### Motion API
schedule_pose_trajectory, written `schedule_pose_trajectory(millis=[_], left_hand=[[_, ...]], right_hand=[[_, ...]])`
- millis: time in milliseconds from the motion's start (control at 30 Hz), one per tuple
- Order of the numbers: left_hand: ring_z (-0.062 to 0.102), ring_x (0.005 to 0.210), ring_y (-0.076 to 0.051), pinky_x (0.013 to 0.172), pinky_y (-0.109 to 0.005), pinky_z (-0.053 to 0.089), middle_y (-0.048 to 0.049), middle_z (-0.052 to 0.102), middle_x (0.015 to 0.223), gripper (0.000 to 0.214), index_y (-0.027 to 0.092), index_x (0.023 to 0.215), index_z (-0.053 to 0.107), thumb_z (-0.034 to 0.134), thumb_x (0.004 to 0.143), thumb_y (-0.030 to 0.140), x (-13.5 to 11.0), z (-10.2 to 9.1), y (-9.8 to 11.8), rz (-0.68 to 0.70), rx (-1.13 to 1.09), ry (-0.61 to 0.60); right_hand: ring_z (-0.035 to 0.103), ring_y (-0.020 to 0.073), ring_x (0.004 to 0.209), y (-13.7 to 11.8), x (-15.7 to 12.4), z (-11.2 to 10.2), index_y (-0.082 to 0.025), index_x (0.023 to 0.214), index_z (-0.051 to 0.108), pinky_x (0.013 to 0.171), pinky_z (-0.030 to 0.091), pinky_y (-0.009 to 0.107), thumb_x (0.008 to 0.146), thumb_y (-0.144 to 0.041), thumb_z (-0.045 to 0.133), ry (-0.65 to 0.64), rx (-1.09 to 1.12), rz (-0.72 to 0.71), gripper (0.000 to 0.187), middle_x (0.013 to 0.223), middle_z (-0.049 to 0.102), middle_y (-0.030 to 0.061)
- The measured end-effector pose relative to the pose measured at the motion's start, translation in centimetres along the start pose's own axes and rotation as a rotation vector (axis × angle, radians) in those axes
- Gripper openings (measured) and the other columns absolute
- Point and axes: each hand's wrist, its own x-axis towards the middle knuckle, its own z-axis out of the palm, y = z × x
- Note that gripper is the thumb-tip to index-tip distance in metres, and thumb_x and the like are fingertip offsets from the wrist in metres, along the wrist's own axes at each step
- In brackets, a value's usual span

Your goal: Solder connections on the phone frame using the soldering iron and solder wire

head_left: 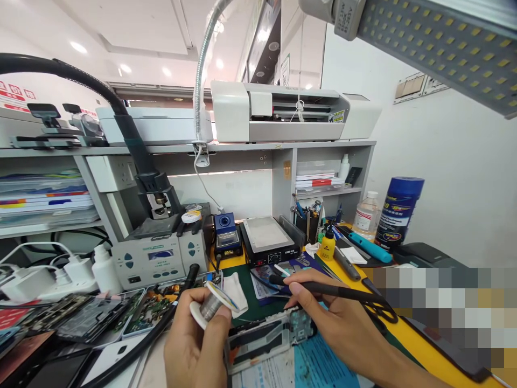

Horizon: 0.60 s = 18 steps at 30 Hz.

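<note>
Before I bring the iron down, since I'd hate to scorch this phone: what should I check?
1. Soldering iron gripped in right hand: ok.
2. Solder spool held in left hand: ok.
3. Blue station display lit with digits: ok.
4. Opened phone lying flat below both hands: ok.
5. Iron's tip clean: cannot tell, too small to see.
6. Free end of solder wire paid out: cannot tell.
</note>
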Motion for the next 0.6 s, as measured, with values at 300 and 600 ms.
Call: schedule_pose_trajectory(millis=[300, 600], left_hand=[[0.046, 0.063, -0.015, 0.061, -0.025, 0.038, 0.0054, 0.055, 0.062, 0.028, 0.025, 0.084, 0.057, 0.065, 0.071, 0.049, 0.1, 0.0, -0.4, -0.019, -0.062, -0.018], [0.045, 0.06, -0.015, 0.053, -0.022, 0.038, 0.0044, 0.054, 0.061, 0.031, 0.025, 0.085, 0.056, 0.066, 0.071, 0.051, 0.1, 0.0, -0.5, -0.044, -0.069, -0.035]], right_hand=[[0.072, 0.0236, 0.087, -0.6, 0.0, -0.3, -0.027, 0.107, 0.071, 0.085, 0.055, 0.036, 0.102, -0.048, 0.055, 0.177, 0.112, -0.053, 0.026, 0.082, 0.077, 0.0012], [0.059, 0.0169, 0.045, -0.6, 1.5, -5.9, -0.023, 0.094, 0.073, 0.046, 0.05, 0.029, 0.093, -0.041, 0.068, 0.306, 0.664, 0.025, 0.019, 0.056, 0.069, 0.0002]])
